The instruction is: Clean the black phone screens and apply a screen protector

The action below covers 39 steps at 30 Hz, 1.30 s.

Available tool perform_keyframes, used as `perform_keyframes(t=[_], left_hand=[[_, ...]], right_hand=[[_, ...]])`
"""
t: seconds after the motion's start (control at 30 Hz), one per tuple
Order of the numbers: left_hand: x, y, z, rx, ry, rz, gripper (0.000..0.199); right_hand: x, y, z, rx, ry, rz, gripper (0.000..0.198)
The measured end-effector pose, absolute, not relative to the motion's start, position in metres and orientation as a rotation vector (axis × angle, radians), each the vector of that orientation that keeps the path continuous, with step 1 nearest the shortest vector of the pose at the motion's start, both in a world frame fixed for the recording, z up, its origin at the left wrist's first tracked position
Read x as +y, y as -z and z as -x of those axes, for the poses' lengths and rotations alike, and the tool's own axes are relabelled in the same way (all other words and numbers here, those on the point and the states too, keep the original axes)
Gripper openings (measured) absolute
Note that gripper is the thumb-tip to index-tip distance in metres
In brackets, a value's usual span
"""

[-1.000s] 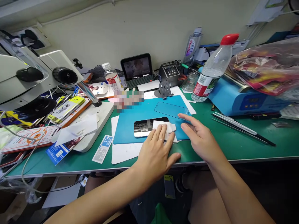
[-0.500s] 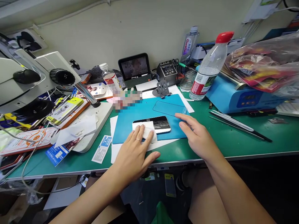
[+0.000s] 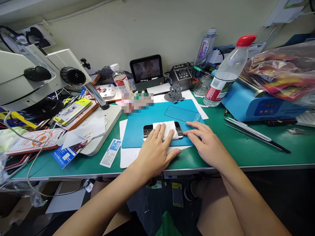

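A smartphone (image 3: 148, 130) lies face up on the blue mat (image 3: 133, 141), its dark screen partly covered by a folded white wipe (image 3: 172, 129). My left hand (image 3: 157, 147) lies flat with fingers spread, pressing the wipe onto the screen. At the phone's right end is my right hand (image 3: 205, 142), its fingers stretched out and apart; the fingertips are at the phone's edge, and whether they touch it I cannot tell. Behind the phone, a clear screen protector (image 3: 182, 113) with a black border rests on the mat.
A microscope (image 3: 73, 75) stands at the left beside stacked packets. Tweezers (image 3: 258, 134) lie to the right, before a blue machine (image 3: 258, 101). A red-capped bottle (image 3: 226, 72), a small screen device (image 3: 147, 70) and a soldering station (image 3: 180, 76) stand at the back.
My left hand has slid the wipe rightward across the phone, uncovering its left end. My right hand has come closer to the phone's right end. The whole view has shifted slightly.
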<state>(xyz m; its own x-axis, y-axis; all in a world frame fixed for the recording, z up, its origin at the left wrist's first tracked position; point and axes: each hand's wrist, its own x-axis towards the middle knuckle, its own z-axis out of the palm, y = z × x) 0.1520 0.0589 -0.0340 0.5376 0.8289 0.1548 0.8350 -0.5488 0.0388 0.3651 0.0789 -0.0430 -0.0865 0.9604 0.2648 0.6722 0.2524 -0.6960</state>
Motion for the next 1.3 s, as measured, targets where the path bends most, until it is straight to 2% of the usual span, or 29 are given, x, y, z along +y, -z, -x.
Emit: perform_keyframes(t=[0.5,0.77,1.03,1.3], left_hand=[[0.060,0.030,-0.152,-1.511,0.216,2.752,0.071],[0.041,0.020,-0.104,-1.638,0.037,2.695,0.068],[0.040,0.025,-0.106,-1.720,0.013,2.687,0.084],[0.069,0.017,-0.079,-1.546,0.105,2.857,0.062]], right_hand=[[0.078,0.042,-0.367,-1.812,-0.557,1.447,0.033],[0.077,0.045,-0.366,-1.691,-0.563,1.430,0.031],[0.078,0.045,-0.366,-1.694,-0.579,1.437,0.035],[0.076,0.042,-0.363,-1.764,-0.589,1.497,0.044]])
